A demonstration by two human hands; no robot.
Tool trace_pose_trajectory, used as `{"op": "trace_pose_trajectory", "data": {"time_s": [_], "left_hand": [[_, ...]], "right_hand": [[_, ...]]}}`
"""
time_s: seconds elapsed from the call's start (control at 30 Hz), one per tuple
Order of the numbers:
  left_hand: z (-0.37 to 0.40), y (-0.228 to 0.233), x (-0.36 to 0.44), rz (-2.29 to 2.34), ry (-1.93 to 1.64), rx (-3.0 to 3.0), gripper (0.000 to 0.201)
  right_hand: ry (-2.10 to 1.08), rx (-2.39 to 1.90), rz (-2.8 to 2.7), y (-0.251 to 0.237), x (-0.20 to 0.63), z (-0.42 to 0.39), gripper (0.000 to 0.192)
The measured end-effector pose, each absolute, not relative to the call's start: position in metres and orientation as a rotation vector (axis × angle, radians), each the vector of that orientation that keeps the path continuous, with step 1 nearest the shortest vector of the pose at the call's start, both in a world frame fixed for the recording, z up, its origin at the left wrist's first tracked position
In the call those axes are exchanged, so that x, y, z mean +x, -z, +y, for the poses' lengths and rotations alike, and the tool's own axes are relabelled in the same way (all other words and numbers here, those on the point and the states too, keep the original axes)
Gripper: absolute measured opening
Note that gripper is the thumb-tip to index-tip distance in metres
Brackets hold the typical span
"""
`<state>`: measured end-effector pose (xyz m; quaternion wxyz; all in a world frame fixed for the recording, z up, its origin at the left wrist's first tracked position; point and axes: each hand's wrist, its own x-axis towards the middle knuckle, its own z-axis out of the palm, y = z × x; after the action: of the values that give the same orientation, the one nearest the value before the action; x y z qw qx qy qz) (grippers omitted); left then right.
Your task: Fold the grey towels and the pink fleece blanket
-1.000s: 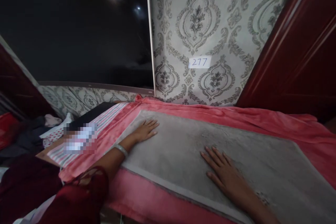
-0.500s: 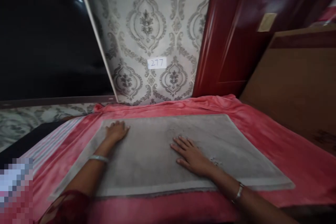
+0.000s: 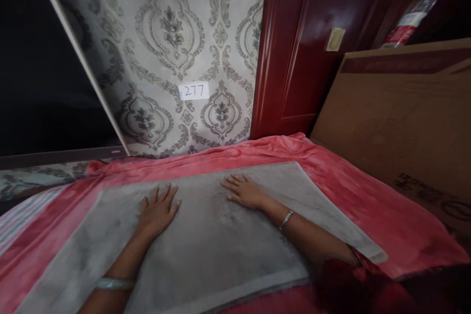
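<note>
Left hand (image 3: 157, 211): lies palm down on the grey mat (image 3: 206, 250), fingers spread flat; its grip is open, closing on nothing.
Right hand (image 3: 246, 192): also flat on the mat, fingers pointing left and spread; its grip is likewise open.
Grey mat: spread over the pink blanket (image 3: 375, 201), both hands touching its far half; its near left corner is cut off by the frame's bottom edge.
Bangles: a pale one on the left wrist (image 3: 114, 283), a thin one on the right wrist (image 3: 286, 219).
Dark red sleeve (image 3: 353, 284): covers the right upper arm at the lower right; blurred.
Paper label (image 3: 194, 91): on the patterned wallpaper, reads 277.
Cardboard box (image 3: 401, 117): right of the blanket; its print is too dim to read.
Bottle (image 3: 412, 12): behind the box, lower part hidden.
</note>
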<state>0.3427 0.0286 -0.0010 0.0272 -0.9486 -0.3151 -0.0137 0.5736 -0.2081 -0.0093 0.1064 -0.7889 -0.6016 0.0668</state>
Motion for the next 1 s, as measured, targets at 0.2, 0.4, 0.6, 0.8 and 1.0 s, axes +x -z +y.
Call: {"op": "trace_pose_trajectory", "data": {"time_s": [0.2,0.4,0.6,0.8,1.0], "left_hand": [[0.031,0.004,0.346,-0.965,0.024,-2.913,0.062],[0.036,0.007,0.346,-0.946,0.064,-2.906,0.063],[0.041,0.010,0.348,-0.945,0.114,-2.936,0.069],[0.042,0.011,0.349,-0.959,0.171,-2.975,0.074],[0.043,0.017,0.345,-0.972,0.280,-2.972,0.070]], "right_hand": [[-0.131,-2.660,-1.400,0.013,0.668,-0.272,0.060],[-0.071,-2.774,-1.066,0.013,0.714,-0.314,0.055],[0.012,-2.767,-0.834,0.003,0.729,-0.331,0.044],[-0.014,-2.732,-0.550,-0.011,0.748,-0.347,0.031],[0.075,-2.735,-0.402,-0.003,0.751,-0.337,0.033]]}}
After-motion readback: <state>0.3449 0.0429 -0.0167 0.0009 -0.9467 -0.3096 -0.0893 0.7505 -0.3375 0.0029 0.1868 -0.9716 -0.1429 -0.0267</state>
